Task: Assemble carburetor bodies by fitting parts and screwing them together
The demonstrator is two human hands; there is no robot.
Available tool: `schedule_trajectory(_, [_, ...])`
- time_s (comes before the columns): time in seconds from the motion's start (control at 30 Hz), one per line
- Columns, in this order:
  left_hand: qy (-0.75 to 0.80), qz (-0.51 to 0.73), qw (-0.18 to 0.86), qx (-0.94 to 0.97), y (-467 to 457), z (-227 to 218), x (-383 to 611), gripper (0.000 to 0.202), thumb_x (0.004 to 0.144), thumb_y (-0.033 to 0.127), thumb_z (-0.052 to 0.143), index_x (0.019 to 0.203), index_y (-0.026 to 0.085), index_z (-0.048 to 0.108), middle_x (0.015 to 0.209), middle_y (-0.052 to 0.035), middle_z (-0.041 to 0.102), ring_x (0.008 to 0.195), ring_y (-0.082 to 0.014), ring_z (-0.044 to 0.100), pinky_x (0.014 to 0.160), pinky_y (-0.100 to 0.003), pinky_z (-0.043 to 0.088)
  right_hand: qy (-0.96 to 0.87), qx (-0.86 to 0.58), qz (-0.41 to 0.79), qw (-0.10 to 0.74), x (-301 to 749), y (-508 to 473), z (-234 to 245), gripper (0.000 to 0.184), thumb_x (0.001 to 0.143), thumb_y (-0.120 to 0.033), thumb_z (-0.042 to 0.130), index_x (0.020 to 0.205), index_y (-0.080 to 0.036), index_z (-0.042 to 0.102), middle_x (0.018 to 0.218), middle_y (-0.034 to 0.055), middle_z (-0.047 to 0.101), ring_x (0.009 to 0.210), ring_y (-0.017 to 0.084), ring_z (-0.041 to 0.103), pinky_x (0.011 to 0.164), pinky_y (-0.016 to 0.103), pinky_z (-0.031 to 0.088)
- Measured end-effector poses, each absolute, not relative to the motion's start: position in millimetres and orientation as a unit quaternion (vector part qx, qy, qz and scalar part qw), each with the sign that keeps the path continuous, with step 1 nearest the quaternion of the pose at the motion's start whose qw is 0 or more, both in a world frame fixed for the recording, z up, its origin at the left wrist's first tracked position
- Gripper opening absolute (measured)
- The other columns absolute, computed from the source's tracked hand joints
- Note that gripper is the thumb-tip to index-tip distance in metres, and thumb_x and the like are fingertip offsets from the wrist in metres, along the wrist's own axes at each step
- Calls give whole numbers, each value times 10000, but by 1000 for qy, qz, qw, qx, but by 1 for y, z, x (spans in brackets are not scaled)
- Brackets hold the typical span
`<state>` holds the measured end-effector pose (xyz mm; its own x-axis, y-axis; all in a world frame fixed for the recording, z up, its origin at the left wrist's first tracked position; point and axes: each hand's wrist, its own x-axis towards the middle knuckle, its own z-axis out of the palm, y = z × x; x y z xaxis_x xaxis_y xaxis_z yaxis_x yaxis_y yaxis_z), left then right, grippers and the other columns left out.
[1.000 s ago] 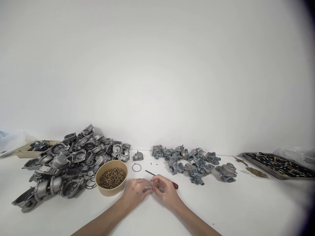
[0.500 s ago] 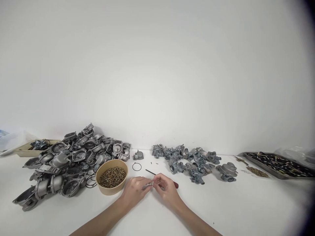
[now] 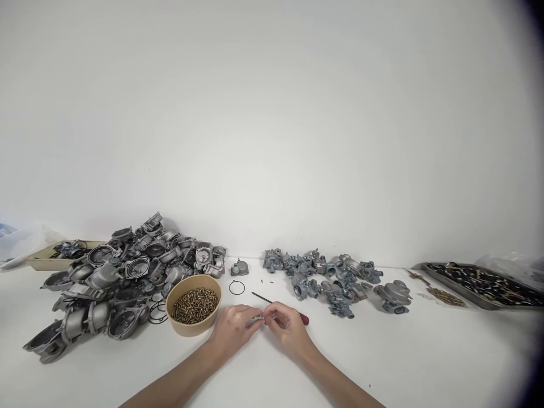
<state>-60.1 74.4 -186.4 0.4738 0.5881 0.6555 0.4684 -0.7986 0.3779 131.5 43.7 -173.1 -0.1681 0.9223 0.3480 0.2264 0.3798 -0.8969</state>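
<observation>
My left hand (image 3: 233, 331) and my right hand (image 3: 288, 328) meet over the white table (image 3: 408, 362), fingertips pinched together on a small metal part (image 3: 256, 322) held between them. The part is too small to name. Behind my right hand lies a thin screwdriver (image 3: 272, 303) with a dark red handle, partly hidden by my fingers. A brown paper bowl (image 3: 194, 326) full of brass screws stands just left of my left hand. A black rubber ring (image 3: 237, 288) lies on the table beyond the hands.
A big heap of grey cast metal covers (image 3: 123, 272) fills the left side. A group of grey carburetor bodies (image 3: 335, 277) lies at centre right. A metal tray (image 3: 480, 283) of small parts sits far right, a beige tray (image 3: 46, 260) far left. A single cover (image 3: 238, 268) rests near the wall.
Both hands have stayed together on the small part, with only slight finger movement. The view has shifted a touch.
</observation>
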Motion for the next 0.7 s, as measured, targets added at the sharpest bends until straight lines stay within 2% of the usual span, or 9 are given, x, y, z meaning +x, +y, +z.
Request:
schedule_trajectory(0.2, [306, 410, 63, 857, 74, -184, -60, 178, 971, 282, 582, 969, 248, 756, 776, -13, 759, 662, -170, 701, 631, -228, 493, -669, -423, 371, 486, 132, 45, -175, 217, 911, -399, 641, 852, -191, 652, 773, 37, 670, 753, 202, 633, 674, 285, 465])
schedule_trajectory(0.47, [308, 438, 46, 843, 74, -186, -60, 130, 958, 296, 616, 981, 241, 731, 816, 5, 772, 670, -168, 715, 638, -235, 501, -647, -428, 402, 486, 133, 44, -169, 335, 888, -512, 665, 867, -177, 671, 759, 48, 670, 748, 205, 632, 640, 279, 466])
schedule_trajectory(0.7, [297, 445, 24, 845, 73, -186, -60, 124, 983, 293, 592, 986, 236, 702, 789, 13, 758, 666, -164, 715, 635, -232, 495, -641, -432, 410, 485, 131, 47, -173, 292, 834, -455, 749, 819, -166, 719, 773, 60, 706, 734, 203, 631, 642, 287, 457])
